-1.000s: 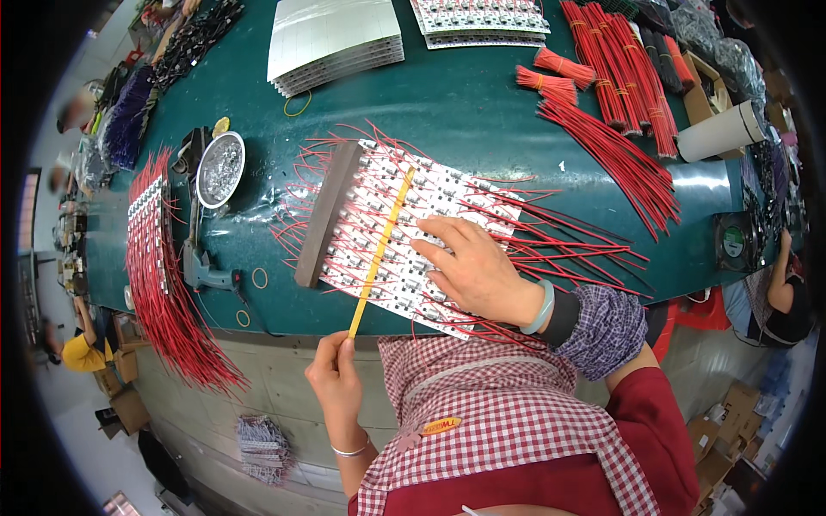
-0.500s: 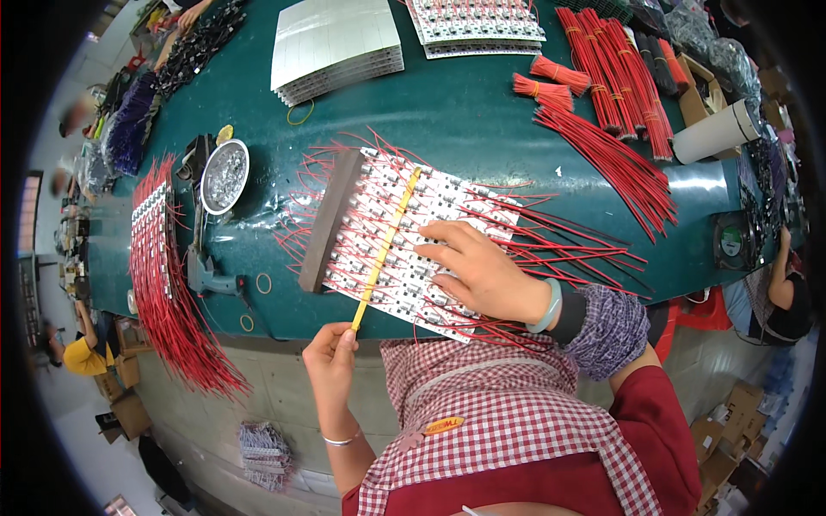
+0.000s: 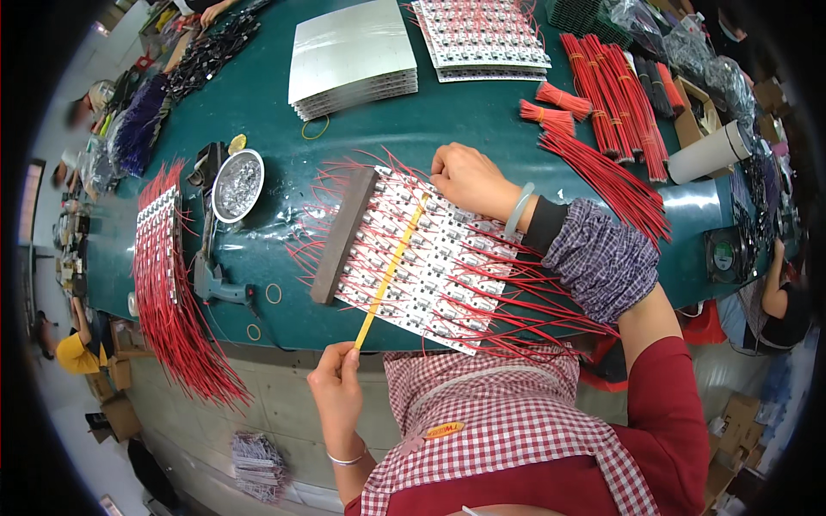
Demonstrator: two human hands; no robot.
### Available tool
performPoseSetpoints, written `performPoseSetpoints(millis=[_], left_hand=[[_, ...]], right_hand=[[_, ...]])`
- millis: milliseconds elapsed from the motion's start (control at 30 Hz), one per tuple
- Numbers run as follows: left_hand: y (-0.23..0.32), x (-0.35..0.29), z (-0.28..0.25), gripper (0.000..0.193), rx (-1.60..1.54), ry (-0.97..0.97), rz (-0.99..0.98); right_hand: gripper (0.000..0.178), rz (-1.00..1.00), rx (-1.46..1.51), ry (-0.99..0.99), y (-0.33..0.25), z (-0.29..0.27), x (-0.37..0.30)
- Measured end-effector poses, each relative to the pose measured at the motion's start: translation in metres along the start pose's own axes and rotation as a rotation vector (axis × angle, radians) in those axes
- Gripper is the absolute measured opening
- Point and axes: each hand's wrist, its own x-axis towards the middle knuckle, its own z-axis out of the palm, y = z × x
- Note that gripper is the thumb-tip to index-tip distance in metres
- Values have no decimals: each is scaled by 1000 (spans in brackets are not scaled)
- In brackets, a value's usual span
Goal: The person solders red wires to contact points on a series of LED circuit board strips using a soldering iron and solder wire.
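Note:
A row of small white circuit boards with red wires [image 3: 430,258] lies on a dark block [image 3: 342,235] on the green table [image 3: 284,129]. A thin yellow strip [image 3: 391,269] runs across the boards from far to near. My left hand [image 3: 337,389] pinches the strip's near end just off the table edge. My right hand [image 3: 469,179] presses its far end down onto the boards at the far edge. A pale bangle sits on my right wrist.
A round metal dish [image 3: 237,183] and a grey tool [image 3: 215,279] lie left of the boards. Another wired board row [image 3: 168,258] sits farther left. Stacked metal plates [image 3: 353,60], bundles of red wires [image 3: 615,86] and a white cup [image 3: 710,152] lie beyond.
My right hand slid from the near right part of the boards up to the far end of the yellow strip. My left hand kept hold of the near end.

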Motion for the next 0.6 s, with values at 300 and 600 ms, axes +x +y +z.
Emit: performPoseSetpoints(millis=[300,600], left_hand=[[-7,1,2,8,-6,13,8],[-3,2,3,8,9,18,18]], right_hand=[[7,-169,-328,-16,-26,1,8],[15,-97,-181,-56,-6,3,9]])
